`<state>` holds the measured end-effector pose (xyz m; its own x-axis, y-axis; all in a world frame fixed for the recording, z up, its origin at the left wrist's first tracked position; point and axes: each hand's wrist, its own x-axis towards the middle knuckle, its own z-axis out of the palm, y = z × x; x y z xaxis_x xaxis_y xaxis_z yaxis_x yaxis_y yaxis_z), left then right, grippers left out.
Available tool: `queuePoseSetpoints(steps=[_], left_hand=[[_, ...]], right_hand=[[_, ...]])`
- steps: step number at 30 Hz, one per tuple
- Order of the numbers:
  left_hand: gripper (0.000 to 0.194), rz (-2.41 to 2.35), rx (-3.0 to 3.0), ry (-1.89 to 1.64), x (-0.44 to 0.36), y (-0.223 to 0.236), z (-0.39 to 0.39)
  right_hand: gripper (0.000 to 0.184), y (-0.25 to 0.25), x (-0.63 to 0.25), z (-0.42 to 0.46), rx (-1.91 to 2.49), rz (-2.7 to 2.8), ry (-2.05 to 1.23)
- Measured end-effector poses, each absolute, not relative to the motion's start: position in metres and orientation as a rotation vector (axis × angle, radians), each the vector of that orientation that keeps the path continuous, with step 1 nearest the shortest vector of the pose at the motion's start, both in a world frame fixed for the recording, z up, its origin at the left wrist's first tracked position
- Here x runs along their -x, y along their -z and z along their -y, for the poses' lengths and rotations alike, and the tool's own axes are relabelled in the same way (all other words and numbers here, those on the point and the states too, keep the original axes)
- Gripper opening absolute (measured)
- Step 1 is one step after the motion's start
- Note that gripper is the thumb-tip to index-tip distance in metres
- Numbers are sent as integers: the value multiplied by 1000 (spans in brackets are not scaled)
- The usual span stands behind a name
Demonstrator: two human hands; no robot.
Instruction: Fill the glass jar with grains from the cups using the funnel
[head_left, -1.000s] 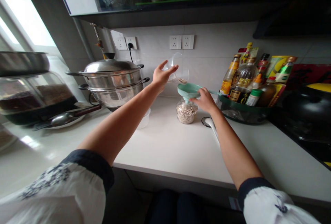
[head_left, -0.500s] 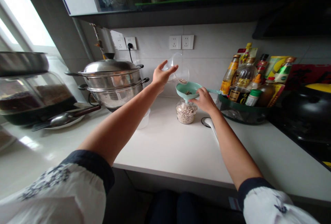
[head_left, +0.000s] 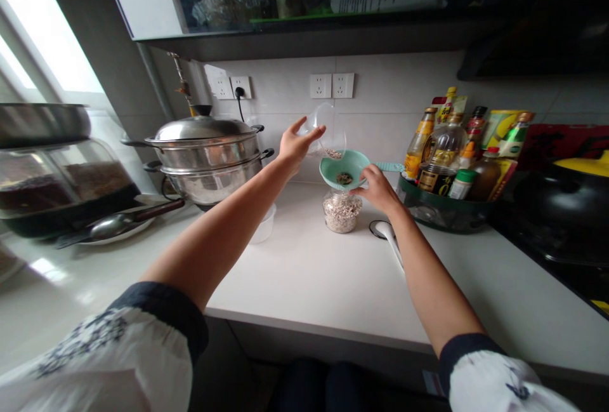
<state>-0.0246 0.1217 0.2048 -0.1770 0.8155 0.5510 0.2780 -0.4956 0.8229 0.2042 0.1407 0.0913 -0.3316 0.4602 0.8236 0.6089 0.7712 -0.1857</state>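
- Head view, middle of the frame: my left hand [head_left: 295, 145] has its fingers clamped on a clear cup [head_left: 332, 134], tipped at the green funnel [head_left: 356, 163].
- There too, my right hand [head_left: 378, 188] pinches the funnel's side between its fingers, above the jar [head_left: 340, 216] of flakes [head_left: 345, 207].
- I'd pour slowly, levelling the funnel so nothing clogs or spills.

Kitchen, steamer pot [head_left: 207, 158] on white counter [head_left: 304, 291], seasoning bottles [head_left: 421, 139], black wok [head_left: 561, 193], wall cabinet [head_left: 304, 50]

We see a matt plastic funnel [head_left: 353, 163] and a smooth, transparent jar [head_left: 342, 214]. Our steamer [head_left: 209, 147] looks polished metal.
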Motion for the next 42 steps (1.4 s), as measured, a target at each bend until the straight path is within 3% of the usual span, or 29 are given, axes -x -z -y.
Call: queuePoseSetpoints(steps=[42], left_hand=[[78, -1169, -2014, -1517, 15, -199, -134]], right_hand=[[39, -87, -189, -135, 921, 1819, 167]])
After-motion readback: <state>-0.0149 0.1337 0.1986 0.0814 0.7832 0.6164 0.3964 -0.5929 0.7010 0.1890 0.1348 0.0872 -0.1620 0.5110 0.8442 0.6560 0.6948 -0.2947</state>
